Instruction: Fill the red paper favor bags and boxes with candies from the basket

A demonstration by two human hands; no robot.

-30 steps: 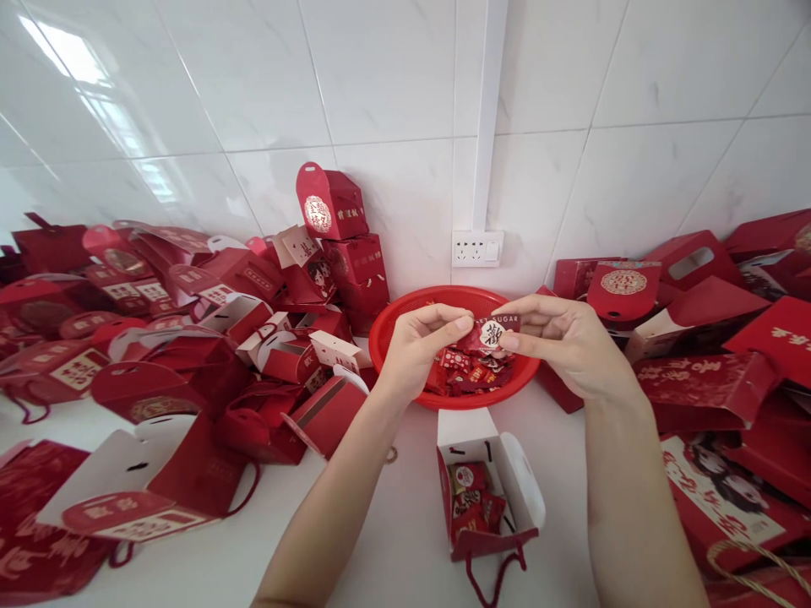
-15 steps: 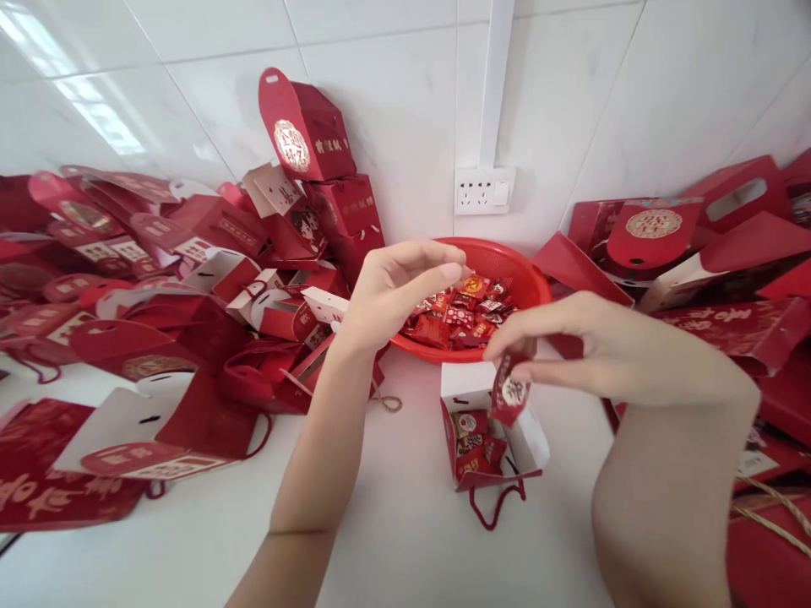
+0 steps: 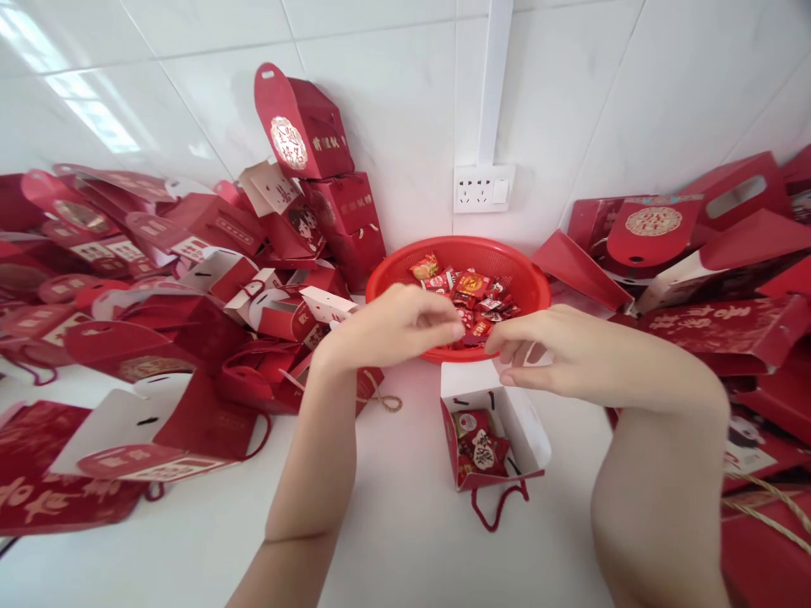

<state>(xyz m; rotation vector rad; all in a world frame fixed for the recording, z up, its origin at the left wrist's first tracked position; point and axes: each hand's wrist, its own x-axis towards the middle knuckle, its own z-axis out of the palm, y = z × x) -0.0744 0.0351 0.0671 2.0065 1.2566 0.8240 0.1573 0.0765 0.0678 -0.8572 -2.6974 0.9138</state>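
My left hand hangs over the near left rim of a red plastic basket. Its fingers are loosely curved, with a gap to the thumb and nothing visible between them. Wrapped candies in red and gold lie heaped in the basket, partly hidden by that hand. Right of it, my right hand hovers above the back edge of an open gift box, fingers and thumb apart and empty. Inside this box, white within and red outside, lie several candies, with a dark red candy packet on top.
Many red gift boxes crowd the left side, some stacked against the tiled wall. More red boxes are piled on the right. A white socket is on the wall behind the basket. A red cord handle lies before the open box.
My right hand has let go of the dark red candy packet, which now lies in the box. My left hand has moved down and slightly left, showing more of the basket.
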